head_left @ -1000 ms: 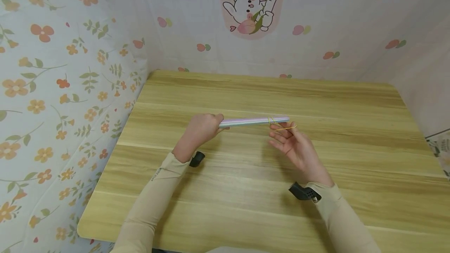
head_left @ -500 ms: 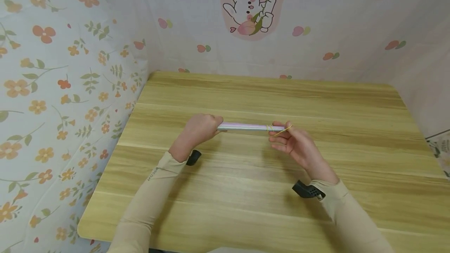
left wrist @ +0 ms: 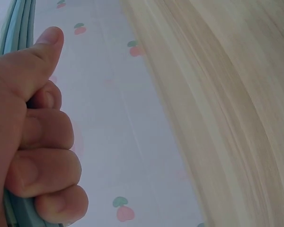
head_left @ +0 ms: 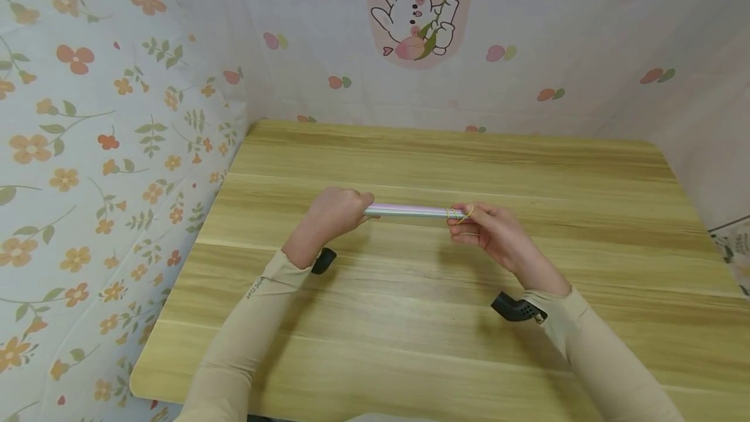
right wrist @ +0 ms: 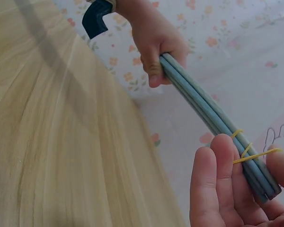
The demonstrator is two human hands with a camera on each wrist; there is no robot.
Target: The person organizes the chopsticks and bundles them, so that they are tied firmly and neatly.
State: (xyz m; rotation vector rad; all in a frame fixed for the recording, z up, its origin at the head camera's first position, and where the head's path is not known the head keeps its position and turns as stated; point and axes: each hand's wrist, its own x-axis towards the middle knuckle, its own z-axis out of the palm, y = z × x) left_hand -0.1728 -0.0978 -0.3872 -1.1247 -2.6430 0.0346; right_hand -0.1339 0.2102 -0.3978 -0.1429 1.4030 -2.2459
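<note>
A bundle of thin pastel sticks, perhaps pencils (head_left: 410,211), is held level above the table, lilac on top and blue-green below. My left hand (head_left: 338,212) grips one end, its fingers curled round it, as the left wrist view also shows. Near the other end a yellow rubber band (right wrist: 258,155) is looped round the sticks. Part of the band is stretched between the thumb and fingers of my right hand (head_left: 492,230), which sit about the bundle's tip. In the right wrist view the sticks' ends lie between that thumb and the fingers.
The wooden table (head_left: 398,318) lies beneath both hands. Behind it hangs a white cloth (head_left: 305,31) printed with a rabbit and fruit; a flowered cloth (head_left: 88,168) hangs at the left. Black wrist mounts (head_left: 518,308) sit under the sleeves.
The bundle's right end has dropped slightly to level. My right hand has closed in round that end, and the band's stretched loop has come over the tip and grown shorter.
</note>
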